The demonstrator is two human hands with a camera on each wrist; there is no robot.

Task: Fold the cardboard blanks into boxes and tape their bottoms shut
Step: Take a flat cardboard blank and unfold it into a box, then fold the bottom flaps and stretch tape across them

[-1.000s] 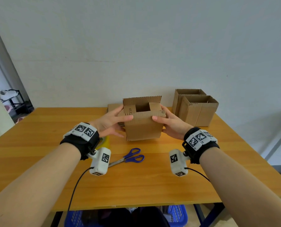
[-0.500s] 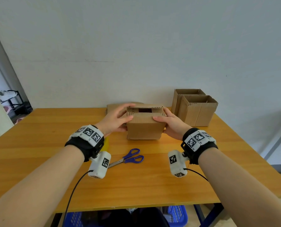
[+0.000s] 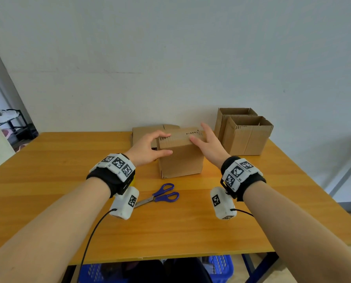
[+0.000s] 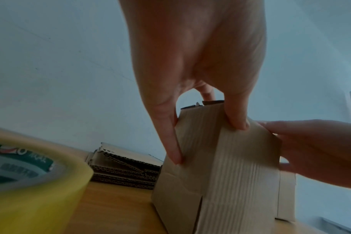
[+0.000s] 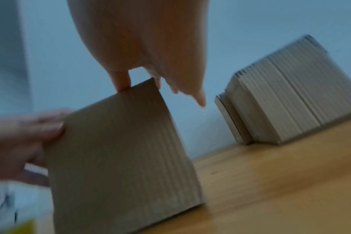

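A brown cardboard box (image 3: 180,160) stands on the wooden table (image 3: 48,180) with its flaps folded flat across the top. My left hand (image 3: 166,144) grips its top left corner, fingers over the top and thumb on the front face. My right hand (image 3: 199,133) lies on the right of the top with straight fingers and presses the flaps down. In the left wrist view a yellow tape roll (image 4: 30,182) sits just left of the box (image 4: 220,182), and a stack of flat blanks (image 4: 126,171) lies behind it. The tape is hidden under my left wrist in the head view.
Two folded boxes (image 3: 246,133) stand open-topped at the back right by the wall. Blue-handled scissors (image 3: 162,196) lie in front of the box between my wrists. The flat blanks (image 3: 146,131) lie at the back behind the box. Blue baskets (image 3: 221,264) sit under the table.
The flaps that stood upright have been folded down and the gap between them has closed. My right hand moved from the box's side onto its top; my left hand shifted to the top left corner.
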